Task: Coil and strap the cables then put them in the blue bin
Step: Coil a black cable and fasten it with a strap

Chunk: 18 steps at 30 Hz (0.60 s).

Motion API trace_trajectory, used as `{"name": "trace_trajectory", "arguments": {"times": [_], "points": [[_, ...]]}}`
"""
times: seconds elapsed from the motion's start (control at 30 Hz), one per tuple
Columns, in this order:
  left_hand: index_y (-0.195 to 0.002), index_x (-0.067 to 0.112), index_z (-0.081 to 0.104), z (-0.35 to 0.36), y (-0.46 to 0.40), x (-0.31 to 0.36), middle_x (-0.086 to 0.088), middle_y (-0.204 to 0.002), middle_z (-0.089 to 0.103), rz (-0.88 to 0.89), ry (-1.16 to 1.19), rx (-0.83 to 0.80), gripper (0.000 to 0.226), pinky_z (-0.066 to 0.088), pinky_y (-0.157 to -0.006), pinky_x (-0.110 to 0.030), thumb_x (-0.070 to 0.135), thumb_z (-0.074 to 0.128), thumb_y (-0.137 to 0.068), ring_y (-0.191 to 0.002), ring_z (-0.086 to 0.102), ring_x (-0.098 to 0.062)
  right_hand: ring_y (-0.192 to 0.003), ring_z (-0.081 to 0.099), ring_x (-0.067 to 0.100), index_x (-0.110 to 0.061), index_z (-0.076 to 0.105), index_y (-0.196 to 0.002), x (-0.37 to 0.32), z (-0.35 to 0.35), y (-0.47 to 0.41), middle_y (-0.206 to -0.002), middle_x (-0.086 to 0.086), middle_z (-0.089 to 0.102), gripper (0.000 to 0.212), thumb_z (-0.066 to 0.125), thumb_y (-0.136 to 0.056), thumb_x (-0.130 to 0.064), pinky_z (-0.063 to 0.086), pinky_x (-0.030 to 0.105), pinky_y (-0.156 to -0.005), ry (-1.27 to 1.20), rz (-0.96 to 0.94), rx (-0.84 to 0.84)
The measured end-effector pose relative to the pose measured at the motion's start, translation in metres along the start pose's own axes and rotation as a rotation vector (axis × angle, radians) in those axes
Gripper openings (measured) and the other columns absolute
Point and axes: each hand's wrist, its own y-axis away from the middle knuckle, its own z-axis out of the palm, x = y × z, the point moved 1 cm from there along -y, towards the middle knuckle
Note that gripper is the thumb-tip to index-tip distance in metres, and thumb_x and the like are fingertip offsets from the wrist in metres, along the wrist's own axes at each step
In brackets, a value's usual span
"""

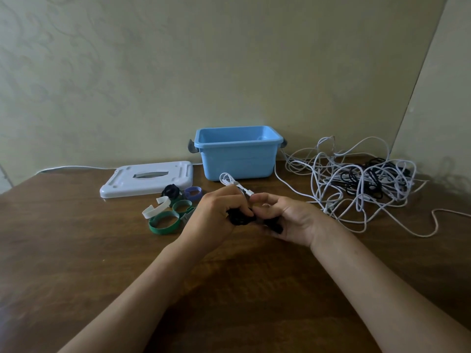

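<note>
— While both hands work over the table (76, 250), what do you see?

— My left hand (216, 215) grips a small white cable coil (230, 181) and a black strap (240, 217); my right hand (288, 220) pinches the strap's other end. The blue bin (238, 151) stands behind, seemingly empty.

— Handling?

— Light, limp and springy, I judge. I'd grip across the bundled loops, not the plug, or they'll fan out.
</note>
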Motion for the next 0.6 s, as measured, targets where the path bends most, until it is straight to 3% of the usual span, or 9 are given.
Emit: {"name": "trace_trajectory", "arguments": {"times": [0.1, 0.2, 0.37, 0.47, 0.6], "points": [[-0.08, 0.014, 0.075, 0.001, 0.0, 0.0, 0.004, -0.091, 0.067, -0.005, -0.016, -0.017, 0.012, 0.055, -0.068, -0.029, 0.007, 0.084, -0.076, -0.082, 0.065, -0.01, -0.082, 0.068, 0.022, -0.015, 0.067, -0.096, 0.002, 0.0, -0.003, -0.084, 0.008, 0.074, 0.031, 0.06, -0.087, 0.013, 0.047, 0.029, -0.068, 0.023, -0.029, 0.053], [-0.083, 0.013, 0.075, -0.002, 0.0, -0.005, 0.005, -0.09, 0.067, -0.039, -0.034, 0.037, 0.015, 0.055, -0.068, -0.028, 0.002, 0.083, -0.076, -0.082, 0.065, -0.009, -0.087, 0.071, 0.02, -0.015, 0.069, -0.105, 0.003, 0.001, -0.005, -0.1, 0.008, 0.075, 0.024, 0.071, -0.087, 0.001, 0.055, 0.03, -0.073, 0.044, -0.084, 0.065], [-0.086, 0.015, 0.076, -0.002, 0.0, -0.006, 0.009, -0.09, 0.068, -0.155, -0.01, 0.11, 0.019, 0.054, -0.07, -0.022, 0.002, 0.084, -0.075, -0.082, 0.065, -0.006, -0.096, 0.075, 0.02, -0.015, 0.069, -0.125, 0.002, -0.001, -0.005, -0.119, 0.01, 0.072, 0.037, 0.076, -0.089, -0.021, 0.062, 0.042, -0.086, 0.083, -0.071, 0.042], [-0.089, 0.023, 0.074, -0.002, 0.001, -0.01, 0.013, -0.092, 0.069, -0.243, 0.008, 0.125, 0.034, 0.053, -0.074, -0.015, -0.006, 0.081, -0.072, -0.087, 0.066, -0.003, -0.088, 0.076, 0.022, -0.014, 0.065, -0.124, 0.001, -0.002, -0.005, -0.121, 0.014, 0.07, 0.033, 0.072, -0.092, -0.017, 0.063, 0.042, -0.082, -0.016, -0.081, 0.086], [-0.094, 0.028, 0.07, -0.003, 0.0, -0.007, 0.008, -0.09, 0.073, -0.42, 0.139, 0.191, 0.038, 0.06, -0.071, -0.024, -0.006, 0.077, -0.078, -0.077, 0.071, -0.009, -0.091, 0.076, 0.025, -0.005, 0.061, -0.124, 0.0, 0.002, -0.004, -0.114, 0.019, 0.073, 0.035, 0.071, -0.091, -0.009, 0.064, 0.035, -0.072, -0.286, -0.125, 0.059]]}}
